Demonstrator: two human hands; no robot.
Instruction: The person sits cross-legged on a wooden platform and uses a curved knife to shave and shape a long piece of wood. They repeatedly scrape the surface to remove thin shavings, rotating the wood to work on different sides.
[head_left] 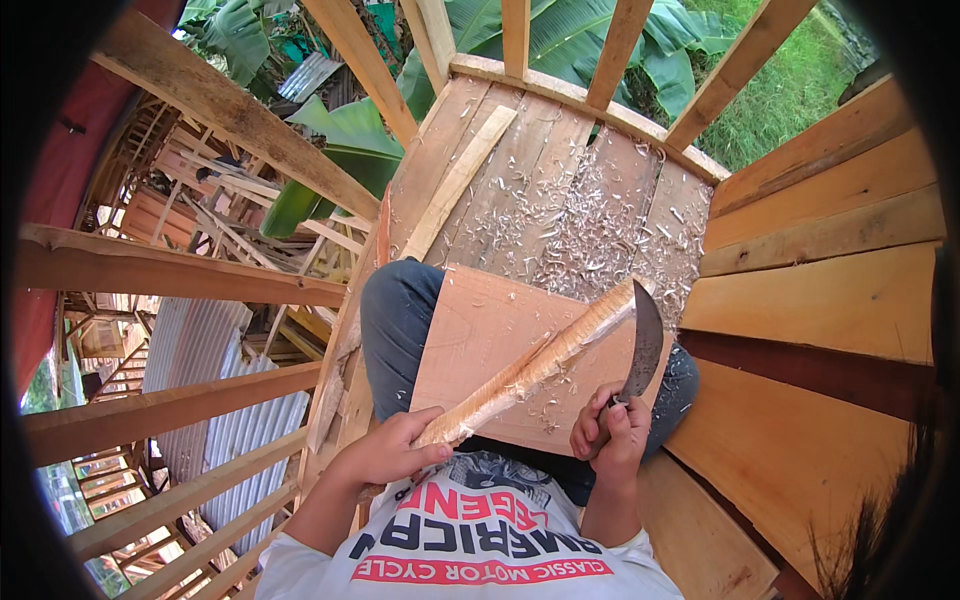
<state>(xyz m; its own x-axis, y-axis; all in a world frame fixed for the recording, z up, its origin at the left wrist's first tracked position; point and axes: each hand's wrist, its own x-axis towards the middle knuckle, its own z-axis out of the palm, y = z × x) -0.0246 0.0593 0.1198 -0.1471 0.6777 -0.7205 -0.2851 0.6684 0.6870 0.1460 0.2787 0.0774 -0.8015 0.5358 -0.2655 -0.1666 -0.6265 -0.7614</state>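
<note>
My left hand is closed round the near end of a long, rough-carved stick of pale wood, which slants up to the right across my lap. In my right hand is a knife with a curved, dark blade. Its handle sits in my fist and its tip points up beside the stick's far end. Under the stick, a flat wooden board rests across my legs, with a few shavings on it.
Curled shavings litter the plank floor. A loose wooden strip lies ahead on the left. Plank walling stands close on my right, and wooden railing bars on my left. Banana leaves hang beyond the far rail.
</note>
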